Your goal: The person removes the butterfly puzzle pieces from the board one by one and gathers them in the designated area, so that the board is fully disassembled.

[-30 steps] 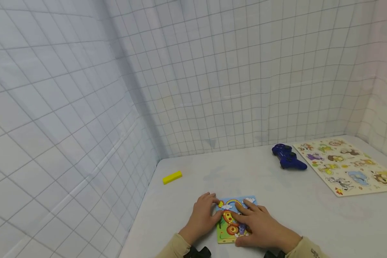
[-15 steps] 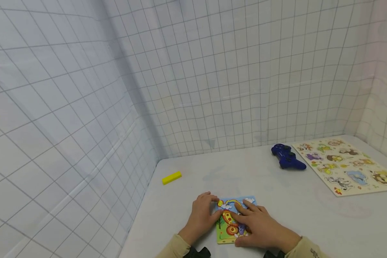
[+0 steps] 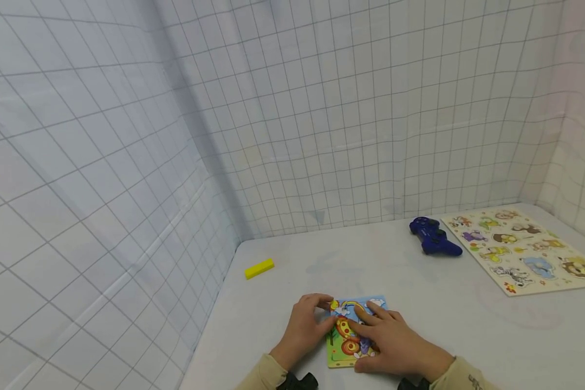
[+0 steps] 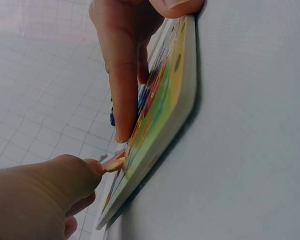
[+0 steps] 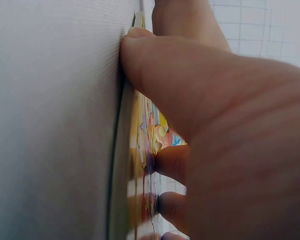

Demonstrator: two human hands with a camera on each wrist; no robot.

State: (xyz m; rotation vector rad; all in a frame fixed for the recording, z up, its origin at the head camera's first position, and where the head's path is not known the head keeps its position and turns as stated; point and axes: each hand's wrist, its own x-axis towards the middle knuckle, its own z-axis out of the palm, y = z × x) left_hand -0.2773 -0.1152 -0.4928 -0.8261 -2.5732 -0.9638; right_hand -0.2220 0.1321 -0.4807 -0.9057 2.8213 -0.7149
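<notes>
A small jigsaw puzzle (image 3: 338, 357) with a bright cartoon picture lies flat on the table between the hands. At its left side, my left hand (image 3: 304, 325) pinches a puzzle piece (image 4: 115, 163), which stands tilted up from the board in the left wrist view. Part of that piece is hidden behind the thumb. My right hand (image 3: 397, 342) rests on the right half of the puzzle, fingers spread and pressing its face. In the right wrist view the right thumb (image 5: 140, 52) lies against the board's near edge.
A yellow block (image 3: 260, 268) lies at the back left of the white table (image 3: 283, 287). Farther back on the right are a blue game controller (image 3: 434, 236) and a large animal puzzle board (image 3: 517, 254). Gridded white curtains (image 3: 322, 124) close off the left, back and right.
The left fingers have curled in slightly closer to the puzzle's upper left corner. The right hand and the board have stayed almost still.
</notes>
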